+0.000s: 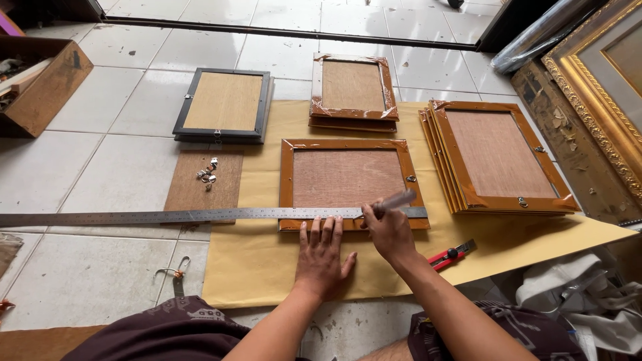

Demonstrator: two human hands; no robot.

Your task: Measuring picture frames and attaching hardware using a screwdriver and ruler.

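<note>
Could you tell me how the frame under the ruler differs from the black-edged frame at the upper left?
The frame under the ruler has an orange-brown border and a reddish backing; the black-edged frame has a pale tan backing. The first lies on yellow paper, with the left hand pressing nearby; the second sits on tiles, untouched. Both lie face down.

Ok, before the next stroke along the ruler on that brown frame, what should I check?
1. Steel ruler lies across the brown frame near its lower edge: ok.
2. Left hand pressing by the ruler: ok.
3. Right hand grips the marking tool, tip at the ruler edge: ok.
4. Fingertips out of the tool's path: cannot tell.
5. Red cutter lies apart on the paper: ok.
</note>
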